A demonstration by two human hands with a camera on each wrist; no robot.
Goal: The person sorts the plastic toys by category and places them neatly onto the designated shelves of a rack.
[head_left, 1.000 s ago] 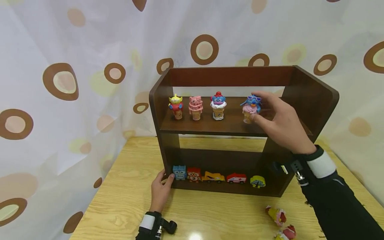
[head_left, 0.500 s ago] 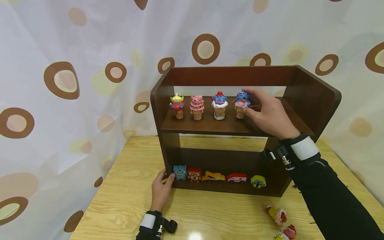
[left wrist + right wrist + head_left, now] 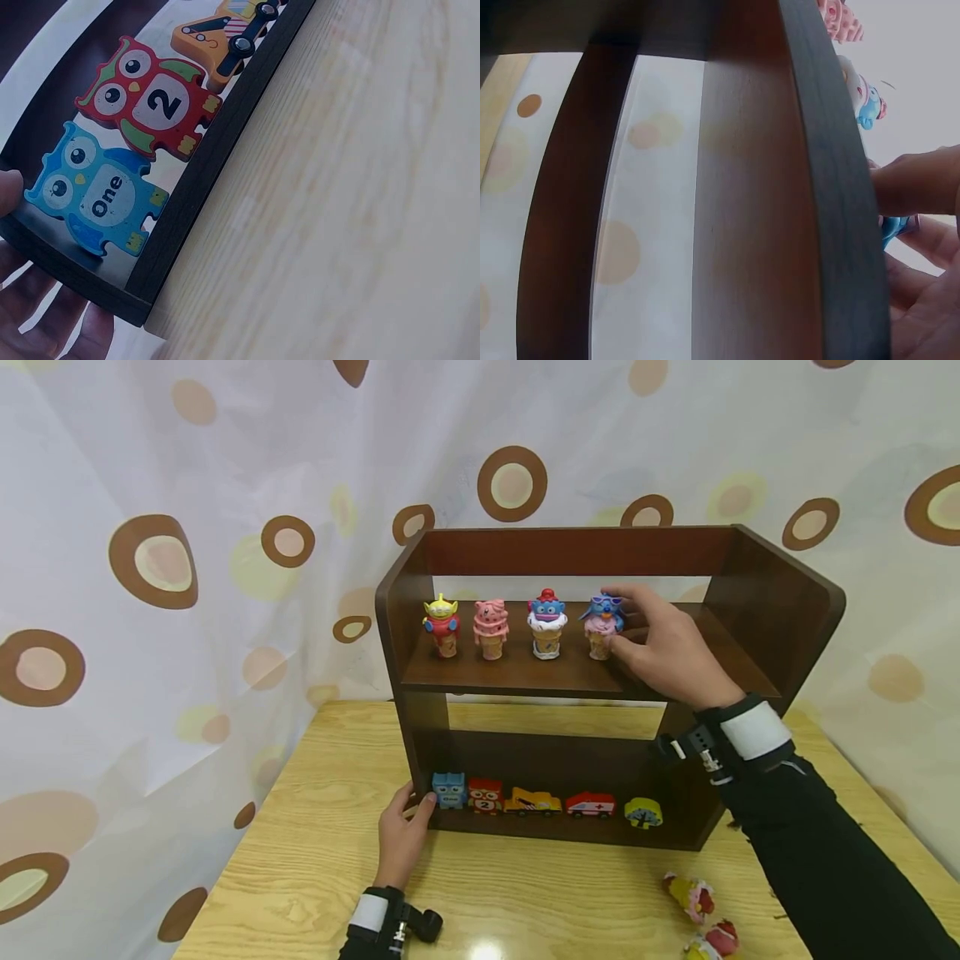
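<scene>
My right hand (image 3: 667, 647) pinches a blue ice-cream-cone figurine (image 3: 602, 625) with purple glasses and a pink scoop, upright at the upper shelf board. Part of its blue body (image 3: 891, 228) shows between thumb and fingers in the right wrist view. Left of it, in a row, stand a blue figurine with a red top (image 3: 547, 625), a pink cone figurine (image 3: 491, 628) and a yellow-headed one in red (image 3: 442, 625). My left hand (image 3: 401, 839) holds the lower left side of the dark wooden shelf (image 3: 517, 683), thumb inside and fingers outside, beside a blue owl block (image 3: 97, 191).
On the lower board stand a red owl block (image 3: 485, 796), a yellow truck (image 3: 532, 802), a red ambulance (image 3: 591, 805) and a green tree block (image 3: 643, 813). Two more figurines lie on the wooden table (image 3: 300, 860), one a yellow and pink figurine (image 3: 690, 896).
My right hand has moved left along the upper board with the blue figurine, bringing it nearer the row. In the last half second it has barely shifted. My left hand has stayed put.
</scene>
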